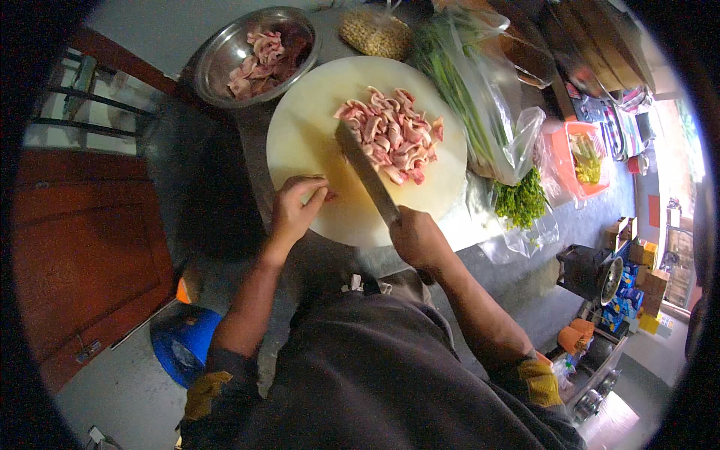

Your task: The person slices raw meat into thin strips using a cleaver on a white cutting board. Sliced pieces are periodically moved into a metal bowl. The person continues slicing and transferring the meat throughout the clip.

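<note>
A heap of sliced raw meat (394,135) lies on a round, pale cutting board (301,124). My right hand (416,236) grips the handle of a cleaver (368,174), whose blade slants away from me along the left side of the heap. At the board's near left edge is my left hand (298,205), thumb and fingers pinched together. A small reddish scrap of meat (331,195) shows at its fingertips. Beyond the board's far left edge, a steel bowl (211,62) contains larger pieces of raw meat (259,64).
Behind the board sits a bag of beans or nuts (376,34). To the right are green stalks (455,84) in clear plastic, leafy greens (520,197) and a pink basket (562,163). A blue bucket (185,343) stands on the floor at left, near a brown wooden door (90,225).
</note>
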{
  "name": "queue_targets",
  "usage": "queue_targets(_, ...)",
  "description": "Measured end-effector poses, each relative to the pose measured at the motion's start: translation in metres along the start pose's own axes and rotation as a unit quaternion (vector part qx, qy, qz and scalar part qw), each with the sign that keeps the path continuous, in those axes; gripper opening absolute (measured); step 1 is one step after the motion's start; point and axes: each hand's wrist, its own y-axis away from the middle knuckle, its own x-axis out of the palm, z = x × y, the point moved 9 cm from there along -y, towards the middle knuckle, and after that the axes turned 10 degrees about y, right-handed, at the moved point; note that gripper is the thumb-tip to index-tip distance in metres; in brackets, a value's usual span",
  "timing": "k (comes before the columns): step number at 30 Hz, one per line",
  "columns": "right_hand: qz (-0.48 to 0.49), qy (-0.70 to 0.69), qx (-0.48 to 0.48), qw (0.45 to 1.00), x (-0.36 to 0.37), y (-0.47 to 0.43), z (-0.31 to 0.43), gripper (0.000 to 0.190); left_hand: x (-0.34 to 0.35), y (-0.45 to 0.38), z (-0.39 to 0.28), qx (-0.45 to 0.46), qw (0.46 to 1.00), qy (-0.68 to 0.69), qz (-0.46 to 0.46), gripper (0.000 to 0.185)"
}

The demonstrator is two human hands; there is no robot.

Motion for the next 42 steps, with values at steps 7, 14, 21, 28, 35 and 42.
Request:
queue_targets(7,0.086,-0.057,-0.066,0.992,0.030,0.022,0.028,0.020,-0.117,-0.051,0.009,-0.063,0.968,0.170,-0.174,0.023)
queue_targets(14,0.000,-0.086,0.033,0.996,-0.006,-0.007,-0.017,0.022,-0.185,-0.236,0.057,-0.012,0.998,-0.044,-0.047,0.027)
queue_targets(21,0.051,-0.141,0.073,0.986,-0.004,-0.010,-0.019,0.017,-0.116,-0.339,0.107,0.046,0.966,-0.252,0.027,0.042)
queue_targets(28,0.080,-0.184,0.086,0.976,0.016,-0.008,-0.029,0.020,-0.111,-0.348,0.112,-0.001,0.989,-0.139,0.049,0.031)
queue_targets(35,0.085,-0.198,0.109,0.971,0.027,-0.004,-0.040,0.020,-0.125,-0.368,0.120,-0.032,0.981,-0.175,0.076,0.040)
queue_targets(42,0.079,-0.130,0.118,0.981,0.019,0.003,-0.036,0.020,-0.098,-0.339,0.139,0.040,0.941,-0.331,0.055,0.057)
